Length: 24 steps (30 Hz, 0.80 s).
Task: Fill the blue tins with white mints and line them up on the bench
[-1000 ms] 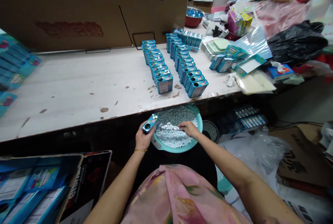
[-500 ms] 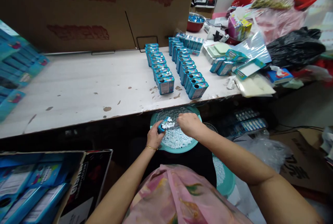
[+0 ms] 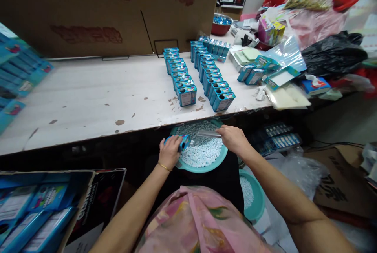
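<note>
My left hand (image 3: 170, 153) is wrapped round a small blue box (image 3: 184, 142), which lies tipped on its side at the left rim of a turquoise basin (image 3: 216, 167). In my right hand (image 3: 233, 138) is a clear, narrow scoop (image 3: 208, 133), held level over the basin and pointing left. No candies can be made out in it. Small white candy pellets (image 3: 202, 154) fill the basin, which rests by my lap below the table edge. On the table (image 3: 88, 96) stand two rows of similar boxes: a left row (image 3: 187, 95) with some pellets on top, and a right row (image 3: 223, 102) with dark round openings.
A large cardboard box (image 3: 118, 13) stands along the back. At right are flattened packets, cartons and a black bag (image 3: 332, 55). A second turquoise basin (image 3: 255, 210) with pellets sits lower right. An open carton (image 3: 110, 202) of blue boxes is lower left.
My right hand has moved right, away from the box, and the clear scoop now shows. My left hand has shifted left and tipped the box over; the pellets heaped at its top no longer show.
</note>
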Each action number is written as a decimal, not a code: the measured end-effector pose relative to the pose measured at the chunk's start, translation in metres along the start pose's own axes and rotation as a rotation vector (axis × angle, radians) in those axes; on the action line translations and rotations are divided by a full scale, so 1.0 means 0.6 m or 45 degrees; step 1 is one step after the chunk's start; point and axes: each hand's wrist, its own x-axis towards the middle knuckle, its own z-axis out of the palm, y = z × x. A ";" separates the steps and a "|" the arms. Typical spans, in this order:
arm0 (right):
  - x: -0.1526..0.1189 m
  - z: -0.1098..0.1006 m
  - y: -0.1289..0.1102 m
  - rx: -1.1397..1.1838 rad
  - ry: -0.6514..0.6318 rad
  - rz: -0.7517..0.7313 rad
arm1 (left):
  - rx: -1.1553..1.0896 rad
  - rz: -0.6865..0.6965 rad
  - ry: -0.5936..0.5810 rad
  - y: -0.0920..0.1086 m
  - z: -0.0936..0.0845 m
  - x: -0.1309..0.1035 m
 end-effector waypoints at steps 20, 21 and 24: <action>0.005 0.117 0.046 0.663 0.249 -0.064 | -0.312 -0.131 0.362 0.055 -0.067 0.225; 0.011 0.130 0.044 0.673 0.212 -0.094 | -0.333 -0.076 0.429 0.048 -0.084 0.207; 0.036 0.180 0.039 0.624 0.068 -0.132 | -0.267 -0.120 0.820 -0.019 -0.162 0.130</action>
